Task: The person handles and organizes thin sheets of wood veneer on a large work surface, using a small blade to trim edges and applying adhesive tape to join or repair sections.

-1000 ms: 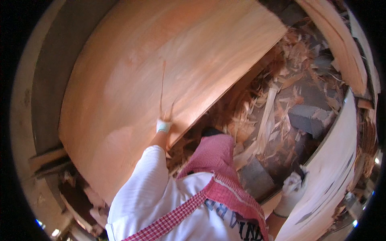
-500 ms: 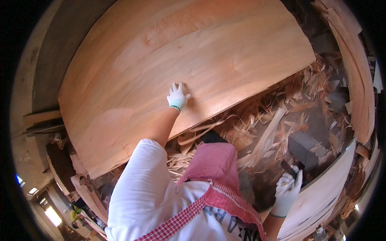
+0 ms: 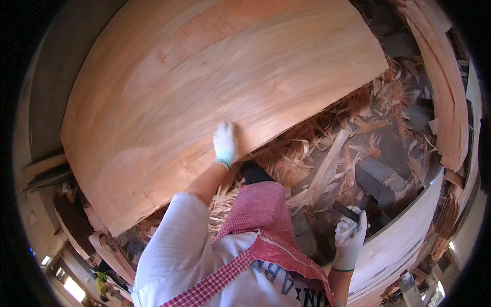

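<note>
A large sheet of wood veneer (image 3: 204, 92) with reddish and pale grain fills the upper middle. My left hand (image 3: 225, 140), in a white glove with a green cuff, lies palm down on it near its close edge. Its fingers are a little blurred but appear stretched out, gripping nothing. Low at the right, away from the sheet, my right hand (image 3: 351, 233) in a dirty white glove is closed around a dark, flat, blade-like tool (image 3: 344, 210). The tool's end sticks out to the left of the fingers; the rest is hidden in the hand.
Torn veneer strips (image 3: 330, 169) litter the floor along the sheet's near edge. A grey concrete block (image 3: 379, 179) stands right of them. Another pale sheet (image 3: 404, 240) lies beside my right arm. Long veneer pieces (image 3: 442, 97) line the far right. A person (image 3: 101, 282) is at the lower left.
My left hand has slid toward the sheet's near edge, its spread fingers now closer together. My right hand has shifted slightly left and up with the tool. The view has moved a little.
</note>
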Demonstrator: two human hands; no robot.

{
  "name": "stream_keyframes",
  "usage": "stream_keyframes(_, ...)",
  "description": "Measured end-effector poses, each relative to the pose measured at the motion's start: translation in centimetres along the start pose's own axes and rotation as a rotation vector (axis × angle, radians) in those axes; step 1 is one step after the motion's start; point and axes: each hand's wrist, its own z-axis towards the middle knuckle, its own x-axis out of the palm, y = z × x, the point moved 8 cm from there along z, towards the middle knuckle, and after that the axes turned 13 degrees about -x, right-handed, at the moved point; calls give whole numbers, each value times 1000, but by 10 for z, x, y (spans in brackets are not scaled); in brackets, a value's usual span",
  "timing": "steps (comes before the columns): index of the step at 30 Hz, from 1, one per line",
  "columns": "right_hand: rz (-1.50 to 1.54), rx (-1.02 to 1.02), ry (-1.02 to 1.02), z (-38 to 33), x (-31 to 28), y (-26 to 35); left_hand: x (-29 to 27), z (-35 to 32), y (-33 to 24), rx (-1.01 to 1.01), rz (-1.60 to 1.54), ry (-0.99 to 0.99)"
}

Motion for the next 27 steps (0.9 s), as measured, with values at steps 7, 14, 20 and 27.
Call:
stream_keyframes(7, -100, -152, -44, 25, 9, 17, 86, -42, -64, 292, 220, 475)
stream_keyframes(14, -278, -285, -120, 10, -118, 108, 101, -49, -65, 112, 259, 844)
stream_keyframes(20, -1338, -555, -449, -54, -276, 199, 16, 43, -137, 122, 115, 837)
stream_keyframes(27, -1711, -416, -594, -37, -329, 237, -15, 49, -198, 239, 101, 798)
